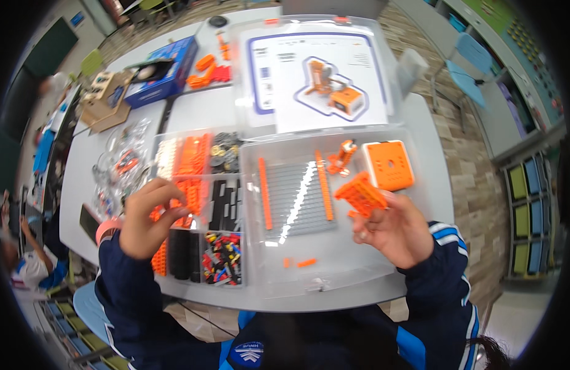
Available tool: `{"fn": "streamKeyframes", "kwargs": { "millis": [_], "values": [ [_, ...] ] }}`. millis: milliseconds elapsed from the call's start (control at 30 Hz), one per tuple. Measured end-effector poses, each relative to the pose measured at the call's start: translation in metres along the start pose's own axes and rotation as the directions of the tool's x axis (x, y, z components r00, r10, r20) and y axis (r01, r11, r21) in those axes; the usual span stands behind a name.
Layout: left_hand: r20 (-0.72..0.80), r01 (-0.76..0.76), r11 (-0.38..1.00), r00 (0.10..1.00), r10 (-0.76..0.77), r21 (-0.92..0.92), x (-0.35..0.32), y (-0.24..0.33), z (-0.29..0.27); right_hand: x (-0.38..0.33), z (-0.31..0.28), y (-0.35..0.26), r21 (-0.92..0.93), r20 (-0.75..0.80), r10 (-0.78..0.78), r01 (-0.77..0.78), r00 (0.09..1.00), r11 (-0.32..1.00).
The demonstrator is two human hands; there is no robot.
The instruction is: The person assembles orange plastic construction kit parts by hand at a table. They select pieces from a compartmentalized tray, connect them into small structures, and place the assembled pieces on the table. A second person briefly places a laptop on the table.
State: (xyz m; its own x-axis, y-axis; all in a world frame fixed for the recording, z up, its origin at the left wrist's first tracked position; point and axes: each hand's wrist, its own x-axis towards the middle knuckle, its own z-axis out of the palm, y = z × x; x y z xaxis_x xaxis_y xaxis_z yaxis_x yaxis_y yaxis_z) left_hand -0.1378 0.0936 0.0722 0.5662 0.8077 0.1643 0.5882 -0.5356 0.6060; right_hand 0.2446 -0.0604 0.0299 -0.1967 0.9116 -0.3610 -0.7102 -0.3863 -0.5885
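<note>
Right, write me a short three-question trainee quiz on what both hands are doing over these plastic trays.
1. True or false: the right hand holds an orange plastic lattice assembly.
2. The left hand reaches into which: A) the clear compartmented parts tray, B) the blue cardboard box?
3. What colour are the two long strips on the grey ridged baseplate?

Key: 1 true; 2 A; 3 orange.

right hand (pixel 393 231): orange block assembly (pixel 360 194) | left hand (pixel 146 219): sorted parts tray (pixel 201 203)
</note>
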Motion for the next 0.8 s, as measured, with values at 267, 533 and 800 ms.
{"fn": "streamKeyframes", "kwargs": {
  "millis": [267, 533, 800],
  "values": [
    [0.034, -0.02, 0.788, 0.998, 0.052, -0.615, 0.018, 0.111, 0.078, 0.008, 0.016, 0.006, 0.147, 0.114, 0.12, -0.136, 0.986, 0.98],
    [0.019, 0.004, 0.689, 1.0, 0.015, -0.725, 0.037, 0.116, 0.122, 0.017, 0.027, 0.023, 0.062, 0.11, 0.02, -0.027, 0.994, 0.998],
    [0.01, 0.018, 0.66, 1.0, -0.016, -0.751, 0.037, 0.115, 0.128, 0.016, 0.026, 0.027, 0.042, 0.082, -0.013, 0.01, 0.997, 0.999]
  ]
}}
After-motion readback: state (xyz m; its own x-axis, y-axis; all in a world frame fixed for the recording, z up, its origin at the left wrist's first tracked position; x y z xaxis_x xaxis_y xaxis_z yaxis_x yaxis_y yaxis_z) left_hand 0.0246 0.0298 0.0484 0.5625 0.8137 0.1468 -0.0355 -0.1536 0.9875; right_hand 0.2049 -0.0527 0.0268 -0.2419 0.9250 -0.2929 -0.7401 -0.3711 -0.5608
